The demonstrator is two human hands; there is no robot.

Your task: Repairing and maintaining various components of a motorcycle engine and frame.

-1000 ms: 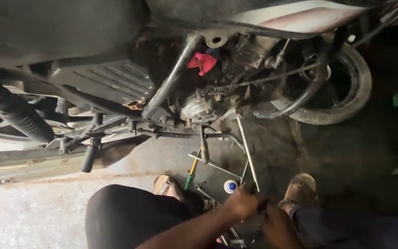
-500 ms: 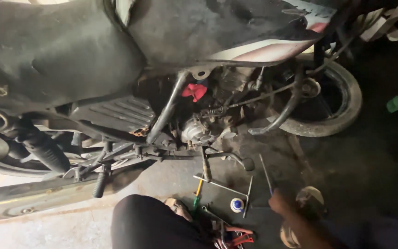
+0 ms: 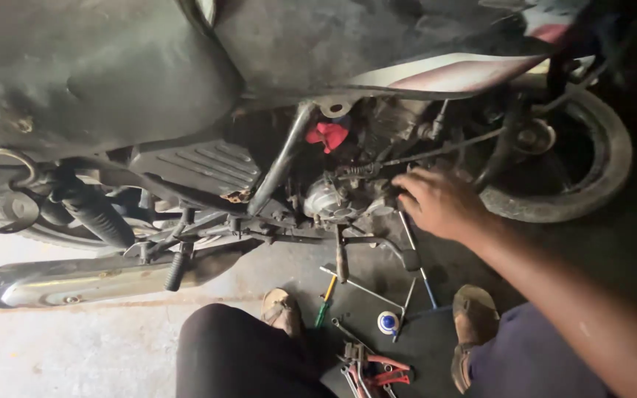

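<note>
My right hand (image 3: 440, 203) hides its fingers' grip on the thin tool (image 3: 416, 254); my left hand is out of frame

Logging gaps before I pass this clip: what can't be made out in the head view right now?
- Right hand: its fingertips are pressed against the engine, so a grip on the thin rod below it cannot be confirmed.
- Left hand: out of frame.
- Red rag: what it covers is hidden.
- Front wheel: partly cut off by the frame edge and dark.
- Pliers: cut off by the bottom edge.
</note>
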